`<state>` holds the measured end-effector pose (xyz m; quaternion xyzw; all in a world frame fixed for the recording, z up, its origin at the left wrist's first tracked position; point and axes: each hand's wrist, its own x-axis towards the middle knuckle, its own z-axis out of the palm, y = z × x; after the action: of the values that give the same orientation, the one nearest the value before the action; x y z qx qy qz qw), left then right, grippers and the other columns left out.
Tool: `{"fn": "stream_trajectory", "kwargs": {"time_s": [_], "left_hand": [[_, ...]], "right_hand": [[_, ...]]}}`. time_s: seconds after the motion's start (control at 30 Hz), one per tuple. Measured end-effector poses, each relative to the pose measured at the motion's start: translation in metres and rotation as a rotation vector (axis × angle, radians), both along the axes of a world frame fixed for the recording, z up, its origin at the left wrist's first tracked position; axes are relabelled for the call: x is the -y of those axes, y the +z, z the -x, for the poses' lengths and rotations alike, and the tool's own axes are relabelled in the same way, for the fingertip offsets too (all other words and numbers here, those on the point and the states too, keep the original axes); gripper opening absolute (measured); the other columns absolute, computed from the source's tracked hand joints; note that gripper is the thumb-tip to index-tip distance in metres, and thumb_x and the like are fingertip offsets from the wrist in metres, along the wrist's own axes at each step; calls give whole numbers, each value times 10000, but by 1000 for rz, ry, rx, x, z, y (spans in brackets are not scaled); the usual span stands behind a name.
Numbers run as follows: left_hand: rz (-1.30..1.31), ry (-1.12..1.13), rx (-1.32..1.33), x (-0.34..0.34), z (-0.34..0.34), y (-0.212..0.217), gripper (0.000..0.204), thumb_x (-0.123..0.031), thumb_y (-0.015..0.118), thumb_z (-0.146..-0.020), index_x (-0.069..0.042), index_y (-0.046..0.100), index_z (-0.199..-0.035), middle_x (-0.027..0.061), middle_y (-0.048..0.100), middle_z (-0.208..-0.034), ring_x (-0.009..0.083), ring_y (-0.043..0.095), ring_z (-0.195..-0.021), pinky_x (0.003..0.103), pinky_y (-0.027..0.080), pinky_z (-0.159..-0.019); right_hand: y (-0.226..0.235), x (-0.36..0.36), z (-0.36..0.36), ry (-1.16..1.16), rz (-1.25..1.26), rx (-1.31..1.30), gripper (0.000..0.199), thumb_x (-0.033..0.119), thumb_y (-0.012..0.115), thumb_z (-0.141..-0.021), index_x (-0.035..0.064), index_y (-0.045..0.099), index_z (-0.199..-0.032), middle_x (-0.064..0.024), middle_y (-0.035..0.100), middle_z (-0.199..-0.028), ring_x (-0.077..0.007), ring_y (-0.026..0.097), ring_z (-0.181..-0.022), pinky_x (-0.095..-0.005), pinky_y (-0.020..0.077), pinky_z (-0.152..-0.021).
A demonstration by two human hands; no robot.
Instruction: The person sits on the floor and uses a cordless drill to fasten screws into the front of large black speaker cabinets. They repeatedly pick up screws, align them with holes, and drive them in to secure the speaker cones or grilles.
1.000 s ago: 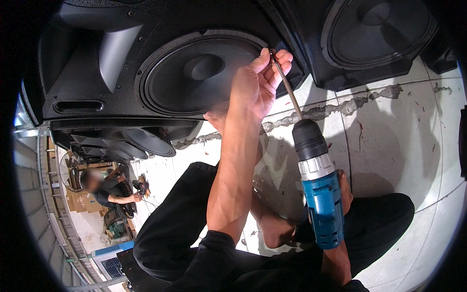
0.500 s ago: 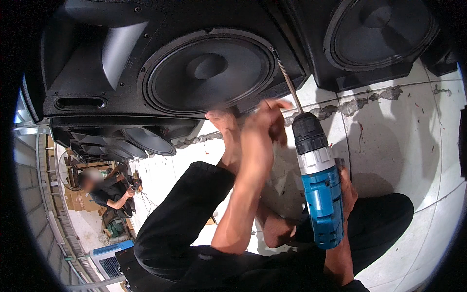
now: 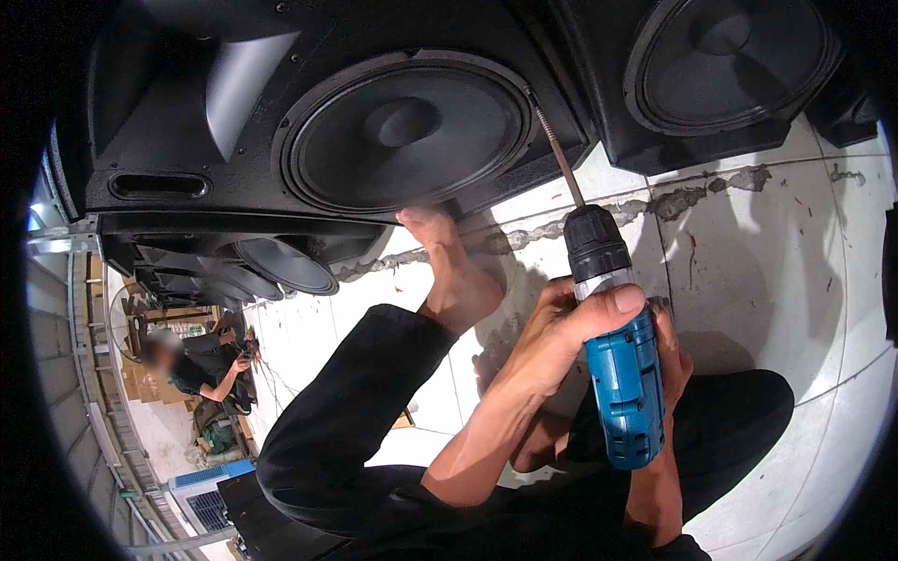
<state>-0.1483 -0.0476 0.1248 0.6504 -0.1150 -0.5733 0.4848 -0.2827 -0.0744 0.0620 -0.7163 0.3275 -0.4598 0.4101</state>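
Note:
A blue cordless drill (image 3: pixel 622 374) with a black chuck and a long thin bit points up at the rim of a big black speaker cabinet (image 3: pixel 234 112). The bit's tip meets the edge of the round speaker cone (image 3: pixel 407 131). My left hand (image 3: pixel 571 327) wraps the drill body just below the chuck. My right hand (image 3: pixel 672 355) grips the drill from behind, mostly hidden by it. I sit on the floor in black trousers, one bare foot (image 3: pixel 454 271) resting against the cabinet's lower edge.
A second black speaker (image 3: pixel 730 65) stands at the upper right. More speaker cones (image 3: pixel 281 266) line up behind the first cabinet. A person (image 3: pixel 201 369) crouches far off at the left near cardboard boxes. The tiled floor (image 3: pixel 776 252) has a cracked joint.
My left hand has come down from the bit's tip at the speaker rim and closed around the drill body. The drill has stayed pointed at the rim.

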Motion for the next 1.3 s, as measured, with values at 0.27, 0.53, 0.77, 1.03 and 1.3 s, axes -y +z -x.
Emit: {"fn": "stream_trajectory", "kwargs": {"time_s": [0.27, 0.53, 0.77, 1.03, 1.3], "left_hand": [[3, 13, -44, -2, -6, -11, 1123, -671, 758, -562, 156, 391, -1228, 273, 486, -1074, 382, 531, -1071, 471, 478, -890], [29, 18, -93, -1, -9, -14, 1094, -626, 787, -568, 140, 366, -1227, 254, 495, -1062, 363, 549, -1058, 455, 492, -875], [170, 36, -256, 2, -6, -9, 667, -487, 739, -673, 25, 597, -1078, 143, 648, -943, 230, 649, -805, 337, 544, -715], [265, -82, -221, 2, -33, -25, 812, -681, 485, -846, 46, 537, -1204, 103, 609, -941, 197, 594, -825, 312, 480, -754], [136, 61, 166, -14, -89, -26, 129, -107, 549, -960, -12, 576, -1043, 101, 630, -913, 189, 603, -831, 305, 486, -769]], "right_hand": [[-2, 3, -4, -13, 32, 32, 472, 275, 630, -899, 141, 481, -1326, -144, 679, -1015, -243, 699, -850, -355, 543, -707], [-10, 1, -4, -11, 8, 51, 464, 236, 646, -887, 147, 508, -1322, -146, 682, -1043, -249, 700, -865, -365, 546, -722], [6, 12, -5, -13, 132, 7, 482, 200, 664, -860, 171, 527, -1321, -129, 682, -1015, -262, 701, -854, -372, 553, -737], [0, 16, 7, -59, 225, -94, 403, 123, 661, -844, 106, 592, -1240, -128, 677, -983, -276, 700, -839, -372, 568, -683], [0, 9, 65, 109, 291, -180, 378, 47, 689, -778, 139, 599, -1133, -121, 675, -934, -274, 690, -801, -358, 554, -699]]}}
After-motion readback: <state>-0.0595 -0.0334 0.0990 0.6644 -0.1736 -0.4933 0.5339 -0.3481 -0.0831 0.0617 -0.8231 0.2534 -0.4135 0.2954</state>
